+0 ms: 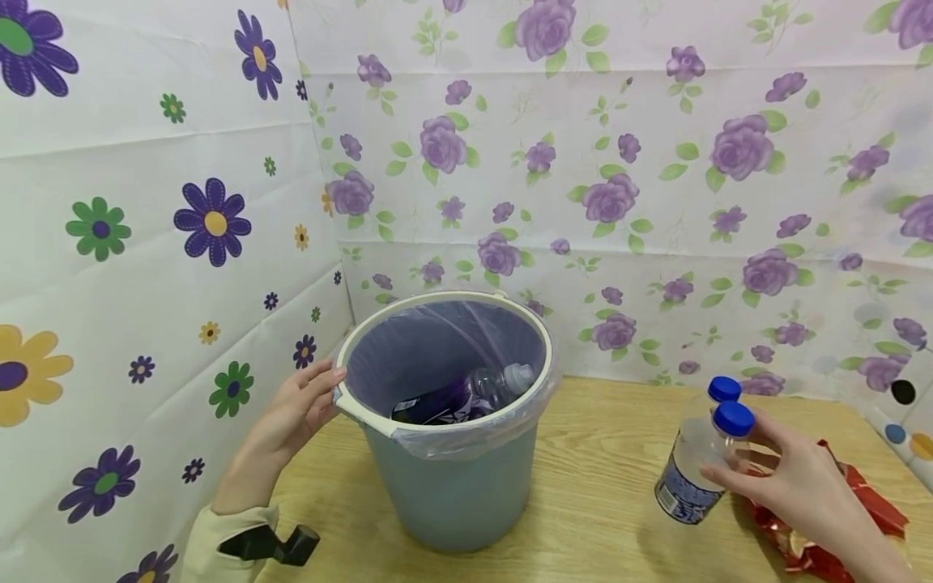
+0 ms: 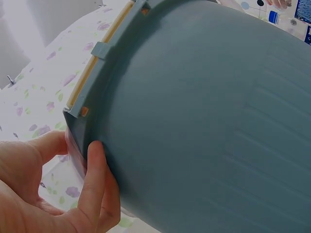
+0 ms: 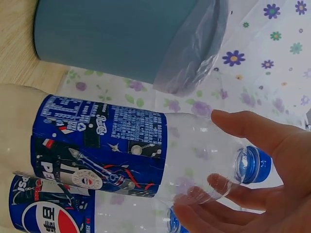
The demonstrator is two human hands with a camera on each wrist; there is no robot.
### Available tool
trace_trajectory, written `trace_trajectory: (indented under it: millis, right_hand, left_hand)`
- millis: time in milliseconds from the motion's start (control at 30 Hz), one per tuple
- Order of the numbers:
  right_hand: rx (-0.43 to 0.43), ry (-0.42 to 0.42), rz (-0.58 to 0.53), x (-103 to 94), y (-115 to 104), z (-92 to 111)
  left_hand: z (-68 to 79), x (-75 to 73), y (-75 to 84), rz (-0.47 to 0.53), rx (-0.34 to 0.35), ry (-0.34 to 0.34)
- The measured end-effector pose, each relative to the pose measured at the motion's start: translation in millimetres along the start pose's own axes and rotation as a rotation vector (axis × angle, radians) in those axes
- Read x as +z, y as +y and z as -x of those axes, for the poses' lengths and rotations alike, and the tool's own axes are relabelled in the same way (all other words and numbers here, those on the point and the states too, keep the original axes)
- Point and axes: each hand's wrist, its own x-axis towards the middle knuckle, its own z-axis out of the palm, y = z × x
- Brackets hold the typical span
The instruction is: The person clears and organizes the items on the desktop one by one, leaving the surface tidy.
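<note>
A blue-grey trash bin (image 1: 455,486) with a white rim and a clear liner stands on the table. Inside lies a purple-labelled plastic bottle (image 1: 503,385) with a whitish cap. My left hand (image 1: 299,405) grips the bin's rim at its left side, thumb and fingers on either side of the edge in the left wrist view. Over the table's right part, my right hand (image 1: 790,478) pinches a clear Pepsi bottle (image 3: 99,145) near its neck, with a blue cap and blue label. A second Pepsi bottle (image 3: 51,206) is close behind it; whether the hand holds this one too, I cannot tell.
A crumpled red packet (image 1: 875,506) lies on the wooden table (image 1: 583,453) below and beside my right hand. Flower-printed sheets (image 1: 510,186) hang behind and along the left, close to the bin.
</note>
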Motion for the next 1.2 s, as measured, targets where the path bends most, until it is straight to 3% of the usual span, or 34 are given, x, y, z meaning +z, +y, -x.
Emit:
trace_trajectory:
  millis: [333,633,833,1200]
  right_hand:
    - [0.002,0.061,-0.029,-1.2,-10.6,-1.0]
    - [-0.124,0.191,-0.035,-4.3,-14.3,-4.1]
    - [-0.203,0.23,-0.116,-5.0,-23.1,-5.9]
    - [-0.259,0.33,-0.194,-9.3,-47.2,-8.2]
  left_hand:
    - [0.6,0.9,0.6,-0.006,0.003,-0.002]
    - [1.5,0.7,0.1,0.002,0.008,-0.001]
    - [1.4,0.1,-0.1,0.01,0.012,-0.009]
    - [0.8,-0.9,-1.5,0.04,0.01,-0.019]
